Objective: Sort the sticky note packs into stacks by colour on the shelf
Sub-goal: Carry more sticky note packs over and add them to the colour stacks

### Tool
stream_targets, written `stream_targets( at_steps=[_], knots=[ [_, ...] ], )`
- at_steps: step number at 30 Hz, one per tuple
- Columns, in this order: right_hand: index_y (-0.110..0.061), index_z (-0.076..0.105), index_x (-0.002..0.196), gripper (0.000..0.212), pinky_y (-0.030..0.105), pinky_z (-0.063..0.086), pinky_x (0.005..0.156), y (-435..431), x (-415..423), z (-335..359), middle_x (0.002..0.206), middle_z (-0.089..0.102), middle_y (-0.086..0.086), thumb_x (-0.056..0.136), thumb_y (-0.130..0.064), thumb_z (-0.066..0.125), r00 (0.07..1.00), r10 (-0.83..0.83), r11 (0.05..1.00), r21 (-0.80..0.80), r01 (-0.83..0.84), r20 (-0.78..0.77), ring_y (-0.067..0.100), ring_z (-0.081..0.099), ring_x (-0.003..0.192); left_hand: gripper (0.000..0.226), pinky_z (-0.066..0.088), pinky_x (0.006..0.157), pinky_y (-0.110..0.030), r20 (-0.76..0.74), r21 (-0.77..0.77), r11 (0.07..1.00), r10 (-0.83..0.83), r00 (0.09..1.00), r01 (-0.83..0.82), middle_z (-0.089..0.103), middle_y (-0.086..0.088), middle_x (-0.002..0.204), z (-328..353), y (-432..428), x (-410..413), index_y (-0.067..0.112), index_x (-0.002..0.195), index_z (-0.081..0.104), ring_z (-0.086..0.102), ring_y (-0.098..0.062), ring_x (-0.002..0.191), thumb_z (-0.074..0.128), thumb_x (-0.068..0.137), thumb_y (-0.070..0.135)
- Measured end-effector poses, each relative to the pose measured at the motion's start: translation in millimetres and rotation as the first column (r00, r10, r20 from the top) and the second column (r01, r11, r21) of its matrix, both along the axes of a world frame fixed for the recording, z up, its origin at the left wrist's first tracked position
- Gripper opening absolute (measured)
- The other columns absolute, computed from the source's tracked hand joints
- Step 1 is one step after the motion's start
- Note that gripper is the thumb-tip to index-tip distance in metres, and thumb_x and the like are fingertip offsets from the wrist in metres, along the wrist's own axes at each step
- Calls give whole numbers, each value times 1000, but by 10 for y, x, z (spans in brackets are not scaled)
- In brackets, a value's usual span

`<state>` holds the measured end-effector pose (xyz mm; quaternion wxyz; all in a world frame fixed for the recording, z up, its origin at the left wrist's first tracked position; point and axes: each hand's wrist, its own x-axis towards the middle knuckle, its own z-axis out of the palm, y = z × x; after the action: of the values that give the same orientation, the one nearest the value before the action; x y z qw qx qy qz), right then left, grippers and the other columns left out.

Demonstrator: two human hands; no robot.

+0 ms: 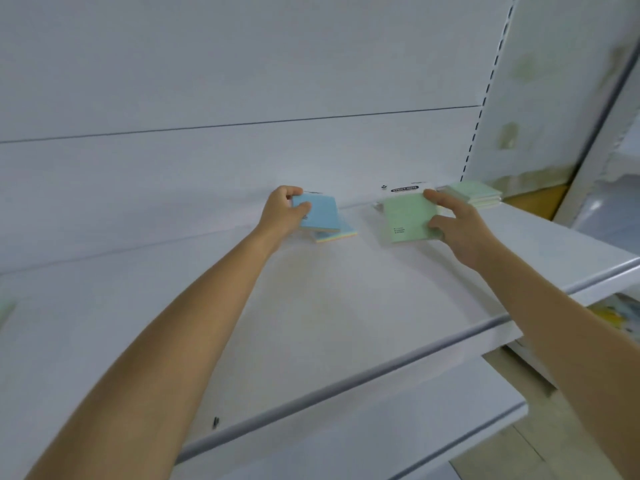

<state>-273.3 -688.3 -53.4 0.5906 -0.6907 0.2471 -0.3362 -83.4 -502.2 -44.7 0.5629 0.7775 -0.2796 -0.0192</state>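
The left grip [285, 211] curls closed round a blue pack [320, 213] over a pastel pack [341, 235] on the shelf [311, 323]. The right grip [457, 226] pinches a green pack [407, 216] near the green stack [479, 195].

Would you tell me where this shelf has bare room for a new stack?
The shelf is barest from the blue pack forward to the front rail, and left of the left hand. Crowded at the back right: the right hand holds a green pack beside the green stack.
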Motion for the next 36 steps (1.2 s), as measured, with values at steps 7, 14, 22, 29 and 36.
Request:
stream_targets(
  at_steps=[7,14,22,29,36],
  knots=[
    [-12,51,127,52,29,40,84,-408,149,-79,115,43,-2,82,13,44,1000,28,1000,5,-28,13,18,45,103,40,40,97,-28,8,125,990,58,998,-59,55,-14,129,-146,-321,92,2,121,53,52,-27,118,61,84,13],
    [-13,51,128,54,22,42,74,-697,465,92,118,48,2,81,14,44,984,176,984,-10,-176,29,19,47,96,36,41,92,-29,31,303,939,159,987,-161,57,-13,124,-237,-434,14,11,116,58,54,-27,113,63,82,23],
    [-15,51,128,53,11,43,64,-1436,331,292,117,48,-1,82,11,43,981,190,981,-58,-187,39,11,50,88,32,37,102,-33,191,416,820,342,920,-392,53,-15,131,-185,-485,-115,12,113,63,46,-29,125,57,83,25],
    [-12,50,129,51,25,45,80,-2143,96,325,123,52,7,81,5,46,1000,3,997,-77,-3,-9,19,49,96,32,36,105,-32,520,324,924,4,854,-203,42,-15,137,51,-1336,-917,9,113,62,49,-30,122,50,89,25],
    [-11,49,128,42,23,41,75,-2374,-117,23,110,48,-2,88,-1,40,993,-85,964,-258,62,-79,16,48,91,39,27,109,-26,430,608,776,-501,751,168,44,-2,143,-120,-2125,-1531,18,125,54,37,-18,133,52,90,33]
  ],
)
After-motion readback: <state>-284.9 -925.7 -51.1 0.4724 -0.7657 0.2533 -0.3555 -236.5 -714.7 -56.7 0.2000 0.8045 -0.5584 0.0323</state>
